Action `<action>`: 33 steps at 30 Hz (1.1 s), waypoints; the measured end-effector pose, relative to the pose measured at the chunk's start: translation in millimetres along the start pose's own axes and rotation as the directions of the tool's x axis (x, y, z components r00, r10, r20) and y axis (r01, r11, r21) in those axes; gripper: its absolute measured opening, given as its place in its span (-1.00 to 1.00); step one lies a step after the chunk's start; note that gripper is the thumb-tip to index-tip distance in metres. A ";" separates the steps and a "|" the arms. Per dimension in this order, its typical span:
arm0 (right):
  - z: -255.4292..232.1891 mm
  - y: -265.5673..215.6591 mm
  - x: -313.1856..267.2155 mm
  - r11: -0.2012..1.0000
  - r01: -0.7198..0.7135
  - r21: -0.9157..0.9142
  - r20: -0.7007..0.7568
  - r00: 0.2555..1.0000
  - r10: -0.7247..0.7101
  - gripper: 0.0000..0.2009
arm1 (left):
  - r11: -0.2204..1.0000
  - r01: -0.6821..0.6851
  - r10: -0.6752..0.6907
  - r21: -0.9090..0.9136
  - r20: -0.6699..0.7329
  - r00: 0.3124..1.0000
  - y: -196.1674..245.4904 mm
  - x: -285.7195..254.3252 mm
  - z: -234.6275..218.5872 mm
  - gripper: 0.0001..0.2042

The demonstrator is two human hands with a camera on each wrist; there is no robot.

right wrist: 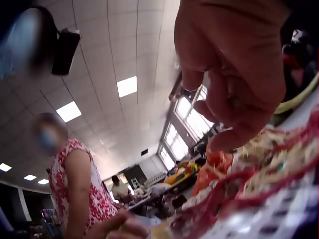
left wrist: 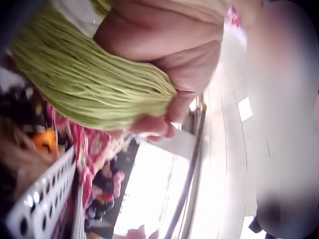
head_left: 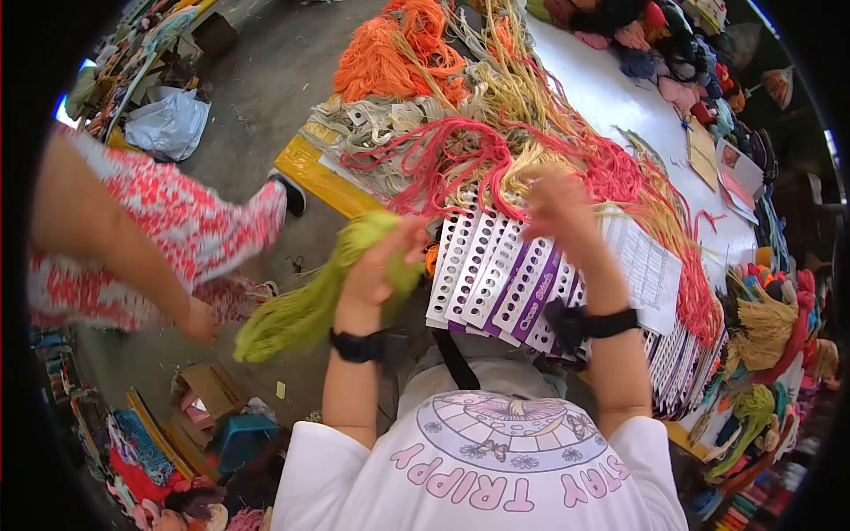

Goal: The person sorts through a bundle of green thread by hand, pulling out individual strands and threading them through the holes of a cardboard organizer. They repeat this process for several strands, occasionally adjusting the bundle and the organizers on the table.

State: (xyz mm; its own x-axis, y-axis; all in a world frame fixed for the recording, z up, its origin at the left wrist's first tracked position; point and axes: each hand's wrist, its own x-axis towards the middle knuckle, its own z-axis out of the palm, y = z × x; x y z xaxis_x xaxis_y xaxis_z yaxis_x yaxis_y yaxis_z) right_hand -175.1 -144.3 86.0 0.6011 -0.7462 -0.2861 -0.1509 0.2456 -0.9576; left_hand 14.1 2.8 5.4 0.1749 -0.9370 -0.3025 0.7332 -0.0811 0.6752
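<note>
we are gripping a bundle of green yarn (head_left: 305, 305) in our left hand (head_left: 376, 270), fingers curled round its upper end; the left wrist view is showing the strands (left wrist: 94, 89) pinched under the thumb and fingers. from that grip the bundle is hanging down and away to the left, off the table edge, so its long axis is running from the fist at upper right to the loose tail at lower left. nothing is supporting the tail.

moving right from the grip, the punched white cards (head_left: 491, 274) are lying just beside the left hand, fanned on the table (head_left: 620, 97), their rows of holes running away from us. the near ends of the cards are closer to the left hand than to the right.

further right, our right hand (head_left: 558, 208) is hovering over the far ends of the cards, at the tangle of red and yellow yarn (head_left: 531, 150). its fingers are loosely curled, and the right wrist view (right wrist: 234, 74) is not showing any strand between them, so we are judging it empty, though the head view is blurred there.

so the green yarn is lying wholly on the left side of the cards, well apart from the right hand, with the card stack between the two hands.
</note>
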 end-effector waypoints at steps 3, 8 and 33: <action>39.8 21.6 9.1 0.984 -0.122 0.130 0.354 0.933 0.068 -0.66 | 0.951 -0.009 0.005 0.310 0.014 1.000 -7.1 24.1 35.1 -0.73; 48.2 32.6 11.3 0.984 -0.015 -0.180 0.228 0.972 0.056 -0.75 | 0.988 0.091 -0.097 0.128 0.037 0.995 -18.6 37.1 26.4 -0.91; 59.0 71.6 22.6 0.729 0.276 -0.626 -0.088 0.904 -0.418 -0.87 | 0.969 0.243 -0.244 0.036 0.011 0.970 -17.6 38.7 -1.5 -0.88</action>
State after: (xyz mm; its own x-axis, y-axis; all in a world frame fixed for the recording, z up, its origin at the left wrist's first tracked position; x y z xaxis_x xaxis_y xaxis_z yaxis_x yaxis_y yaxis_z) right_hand -126.0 -107.0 13.1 0.5375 -0.8318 0.1385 -0.4358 -0.4146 -0.7989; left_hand 9.0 -31.5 -19.2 -0.0165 -0.8926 -0.4505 0.7298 -0.3187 0.6048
